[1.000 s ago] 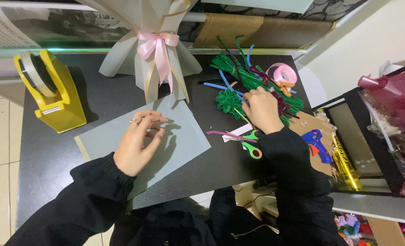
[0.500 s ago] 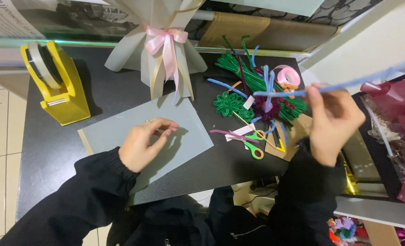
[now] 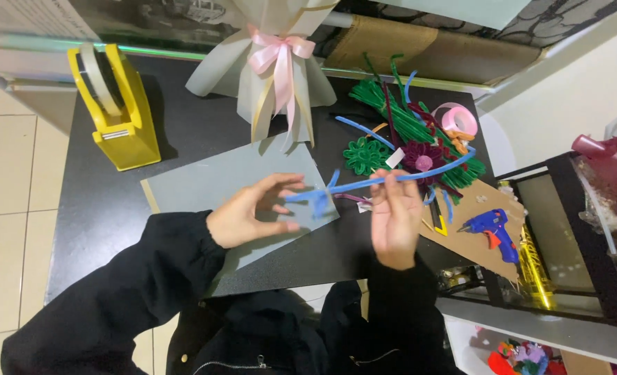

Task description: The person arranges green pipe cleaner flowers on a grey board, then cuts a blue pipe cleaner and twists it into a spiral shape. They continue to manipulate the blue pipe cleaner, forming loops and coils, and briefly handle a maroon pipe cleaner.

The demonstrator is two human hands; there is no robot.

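My right hand (image 3: 394, 217) pinches a long blue pipe cleaner (image 3: 364, 183) near its middle and holds it level above the black table (image 3: 100, 215). My left hand (image 3: 250, 212) is open, fingers spread, its tips at the bent left end of the pipe cleaner; whether they grip it I cannot tell. Below both hands lies a grey card sheet (image 3: 218, 182). A heap of green, blue and purple pipe cleaners (image 3: 409, 139) with a green loop flower (image 3: 365, 154) lies just beyond my right hand.
A yellow tape dispenser (image 3: 114, 107) stands at the back left. A cream wrapped bouquet with a pink bow (image 3: 279, 59) sits at the back. A pink tape roll (image 3: 455, 119), a blue glue gun (image 3: 490, 230) on brown card and a dark shelf unit (image 3: 565, 229) lie to the right.
My right hand picked a blue pipe cleaner from the heap, lifted it to the right, then brought it left and down toward my left hand, which rose off the grey sheet.
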